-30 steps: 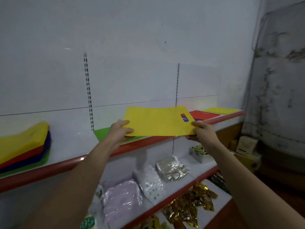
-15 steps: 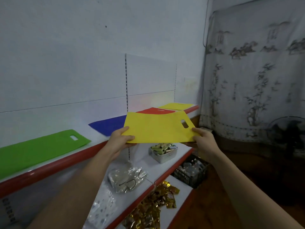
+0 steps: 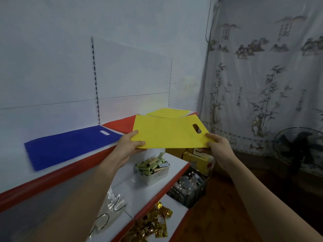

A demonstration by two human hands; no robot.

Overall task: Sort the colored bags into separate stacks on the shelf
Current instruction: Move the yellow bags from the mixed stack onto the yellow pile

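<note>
I hold a flat yellow bag (image 3: 167,132) level in the air just in front of the top shelf (image 3: 57,173). My left hand (image 3: 129,145) pinches its near left corner, thumb on top. My right hand (image 3: 217,145) pinches the near right corner, beside the bag's cut-out handle. On the shelf lie a blue bag (image 3: 70,145) at the left, a red bag (image 3: 122,123) partly hidden behind the held one, and another yellow bag (image 3: 167,113) at the far right end.
On the lower shelf stand a white basket of green packets (image 3: 153,172) and clear plastic packs (image 3: 111,206). Gold wrappers (image 3: 150,226) lie on the bottom shelf. A black crate of bottles (image 3: 188,186), yellow boxes (image 3: 195,158), a fan (image 3: 300,151) and a printed curtain (image 3: 262,75) are at the right.
My view and both hands have moved right along the shelf with the yellow bag. The green bag and the mixed stack have left the frame; the yellow bag on the shelf is now close.
</note>
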